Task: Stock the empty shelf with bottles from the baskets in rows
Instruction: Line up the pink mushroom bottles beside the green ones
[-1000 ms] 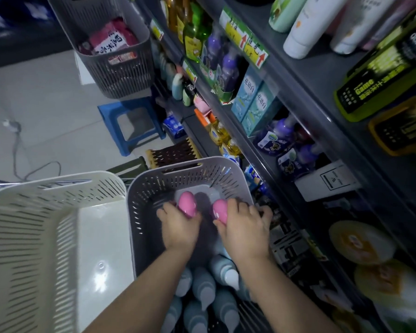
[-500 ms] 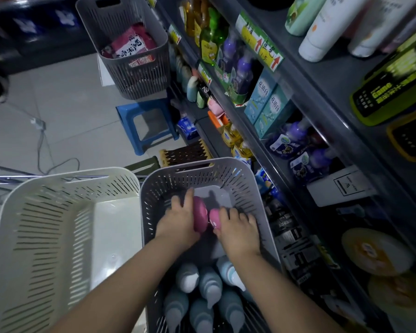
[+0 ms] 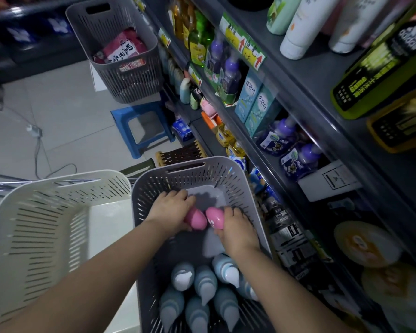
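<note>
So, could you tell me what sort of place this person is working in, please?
Most likely a small shop's toiletries aisle: shelves packed with toiletry bottles, price tags with red arrows on a shelf edge, and a grey basket holding blue-grey bottles.

Both arms stretch forward and down, the left forearm (image 3: 101,272) and right forearm (image 3: 286,284) bare and converging. The left hand (image 3: 169,212), knuckles up, curls round a pink bottle (image 3: 198,219). Close beside it, the right hand (image 3: 238,230) grips a second pink bottle (image 3: 215,217).
</note>
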